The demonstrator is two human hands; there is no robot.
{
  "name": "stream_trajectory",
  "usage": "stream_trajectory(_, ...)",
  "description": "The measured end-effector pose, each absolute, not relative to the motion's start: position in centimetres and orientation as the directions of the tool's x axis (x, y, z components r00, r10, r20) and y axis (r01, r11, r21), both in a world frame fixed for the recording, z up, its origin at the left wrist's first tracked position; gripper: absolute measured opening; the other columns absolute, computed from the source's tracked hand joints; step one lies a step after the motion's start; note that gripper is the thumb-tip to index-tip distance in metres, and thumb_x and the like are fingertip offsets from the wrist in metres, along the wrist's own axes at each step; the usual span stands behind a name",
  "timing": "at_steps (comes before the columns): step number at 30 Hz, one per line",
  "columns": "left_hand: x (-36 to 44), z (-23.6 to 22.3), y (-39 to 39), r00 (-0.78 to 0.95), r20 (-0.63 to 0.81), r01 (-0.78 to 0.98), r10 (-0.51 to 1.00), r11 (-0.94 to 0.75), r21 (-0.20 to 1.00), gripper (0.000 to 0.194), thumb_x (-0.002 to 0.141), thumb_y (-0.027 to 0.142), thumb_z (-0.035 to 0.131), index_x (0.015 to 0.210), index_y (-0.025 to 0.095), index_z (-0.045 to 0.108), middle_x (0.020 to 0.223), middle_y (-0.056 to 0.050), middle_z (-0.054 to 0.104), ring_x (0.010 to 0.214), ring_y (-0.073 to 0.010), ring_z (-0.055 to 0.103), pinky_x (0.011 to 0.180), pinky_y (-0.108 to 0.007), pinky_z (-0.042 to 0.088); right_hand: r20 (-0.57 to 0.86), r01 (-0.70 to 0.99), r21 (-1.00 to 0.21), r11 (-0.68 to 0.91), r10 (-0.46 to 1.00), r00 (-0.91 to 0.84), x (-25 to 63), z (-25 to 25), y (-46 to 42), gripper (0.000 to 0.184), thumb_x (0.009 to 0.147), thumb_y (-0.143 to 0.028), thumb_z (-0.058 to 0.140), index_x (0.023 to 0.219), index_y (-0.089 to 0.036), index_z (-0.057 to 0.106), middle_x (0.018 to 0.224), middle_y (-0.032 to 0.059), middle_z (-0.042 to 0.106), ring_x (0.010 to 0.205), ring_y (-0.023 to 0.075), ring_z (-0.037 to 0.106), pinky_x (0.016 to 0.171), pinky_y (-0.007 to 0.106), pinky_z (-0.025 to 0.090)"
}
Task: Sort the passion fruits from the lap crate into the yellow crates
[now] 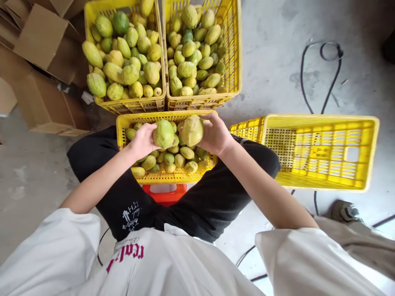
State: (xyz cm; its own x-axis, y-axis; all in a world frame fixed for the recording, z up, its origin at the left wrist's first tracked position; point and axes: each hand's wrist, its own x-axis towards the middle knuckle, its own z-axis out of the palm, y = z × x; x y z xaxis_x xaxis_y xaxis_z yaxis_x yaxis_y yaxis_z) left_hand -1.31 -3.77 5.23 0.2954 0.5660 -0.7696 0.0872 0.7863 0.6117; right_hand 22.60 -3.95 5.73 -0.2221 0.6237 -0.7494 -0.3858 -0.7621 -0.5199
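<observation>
1. The left-hand fruit point(163, 134) is rounded and mostly green, with a paler, yellowish patch; the right-hand fruit point(191, 130) is yellower and duller, faintly ridged, with brownish marks.
2. Both are held above the middle crate point(177, 179), side by side with a narrow gap between them.
3. The left hand point(142, 142) pinches its fruit at the fingertips, so the fruit sits inward of the grip, over the crate's contents.
4. The right hand point(216, 133) clasps the other from its outer side; some fingers are hidden behind the fruit.
5. Counted: two held fruits; four yellow crates, namely the middle crate, two fruit-filled crates just beyond it, the left one point(132, 107) and the right one point(203, 102), and a side crate point(327, 187) to its right. The loose fruits point(180, 160) inside the middle crate overlap too much to count.
6. One red plastic piece point(166, 197) shows just on the near side of the middle crate.
</observation>
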Motion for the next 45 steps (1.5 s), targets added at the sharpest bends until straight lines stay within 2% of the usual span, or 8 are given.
stream_trajectory(8, -0.9, 2.6, -4.2, 0.328, -0.646, 0.054, 0.69, 0.669, 0.741, 0.055, 0.098, 0.068, 0.08, 0.125, 0.021, 0.075, 0.127, -0.017, 0.088, 0.143, -0.0414, 0.083, 0.112, -0.053, 0.075, -0.682, -0.444, -0.59, -0.674, 0.71, -0.172, 22.3, 2.6, -5.4, 0.041, 0.095, -0.067, 0.091, 0.102, -0.031, 0.073, 0.097, 0.0092, 0.086, 0.118, 0.0413, 0.087, 0.095, 0.054, 0.078)
stream_trajectory(16, 1.0, 1.7, -4.1, 0.258, -0.723, -0.134, 0.64, 0.765, 0.629, 0.019, 0.11, 0.041, 0.073, 0.113, 0.023, 0.071, 0.114, -0.014, 0.089, 0.145, -0.0401, 0.081, 0.123, -0.057, 0.068, -0.708, -0.42, -0.583, -0.696, 0.688, -0.158, 22.8, 1.5, -6.2, 0.028, 0.096, -0.049, 0.089, 0.104, -0.03, 0.07, 0.103, 0.0078, 0.088, 0.113, 0.0358, 0.088, 0.092, 0.049, 0.079)
stream_trajectory(20, 1.4, 1.1, -4.1, 0.307, -0.762, -0.219, 0.571, 0.821, 0.527, 0.03, 0.112, 0.05, 0.07, 0.118, 0.022, 0.075, 0.103, -0.015, 0.089, 0.135, -0.0413, 0.085, 0.12, -0.056, 0.069, -0.682, -0.456, -0.571, -0.683, 0.703, -0.2, 23.0, 0.7, -5.7, 0.033, 0.095, -0.052, 0.091, 0.105, -0.029, 0.07, 0.1, 0.0088, 0.087, 0.116, 0.037, 0.089, 0.095, 0.048, 0.08)
stream_trajectory(25, 1.1, 0.9, -3.9, 0.389, -0.722, -0.429, 0.572, 0.806, 0.407, 0.048, 0.116, 0.051, 0.049, 0.135, 0.018, 0.078, 0.108, -0.013, 0.091, 0.128, -0.0387, 0.09, 0.114, -0.055, 0.074, -0.604, -0.535, -0.536, -0.653, 0.739, -0.297, 24.0, -0.3, -5.3, 0.04, 0.099, -0.06, 0.077, 0.121, -0.026, 0.077, 0.11, 0.0113, 0.09, 0.122, 0.043, 0.088, 0.103, 0.06, 0.078)
stream_trajectory(29, 0.9, 1.1, -3.5, 0.357, -0.681, -0.511, 0.64, 0.744, 0.431, 0.042, 0.118, 0.041, 0.049, 0.138, 0.017, 0.077, 0.113, -0.012, 0.092, 0.129, -0.0339, 0.09, 0.115, -0.048, 0.074, -0.529, -0.566, -0.584, -0.582, 0.802, -0.278, 24.7, -1.3, -5.4, 0.045, 0.093, -0.06, 0.083, 0.122, -0.026, 0.078, 0.114, 0.0105, 0.091, 0.128, 0.044, 0.087, 0.107, 0.063, 0.078)
stream_trajectory(35, 0.8, 0.4, -3.8, 0.329, -0.662, -0.488, 0.674, 0.721, 0.492, 0.027, 0.118, 0.045, 0.068, 0.123, 0.019, 0.075, 0.091, -0.005, 0.084, 0.101, -0.0264, 0.093, 0.092, -0.035, 0.075, -0.544, -0.519, -0.625, -0.583, 0.802, -0.246, 24.8, -2.2, -5.3, 0.044, 0.089, -0.057, 0.096, 0.113, -0.032, 0.069, 0.102, 0.0035, 0.085, 0.124, 0.0372, 0.088, 0.103, 0.054, 0.08)
stream_trajectory(40, 1.1, -0.5, -4.4, 0.399, -0.668, -0.444, 0.628, 0.77, 0.459, 0.045, 0.105, 0.053, 0.089, 0.133, 0.02, 0.078, 0.109, -0.012, 0.089, 0.115, -0.0347, 0.092, 0.1, -0.044, 0.076, -0.569, -0.484, -0.605, -0.632, 0.769, -0.293, 23.8, -2.3, -5.5, 0.053, 0.079, -0.049, 0.103, 0.111, -0.033, 0.065, 0.107, 0.0056, 0.085, 0.13, 0.0398, 0.085, 0.107, 0.057, 0.079)
stream_trajectory(45, 1.5, 0.2, -4.3, 0.398, -0.669, -0.47, 0.628, 0.766, 0.439, 0.042, 0.112, 0.049, 0.067, 0.141, 0.019, 0.077, 0.11, -0.012, 0.09, 0.118, -0.0368, 0.09, 0.103, -0.049, 0.076, -0.555, -0.498, -0.548, -0.673, 0.737, -0.386, 23.4, -2.0, -5.5, 0.037, 0.095, -0.06, 0.078, 0.113, -0.029, 0.071, 0.107, 0.0089, 0.087, 0.132, 0.041, 0.083, 0.112, 0.061, 0.074)
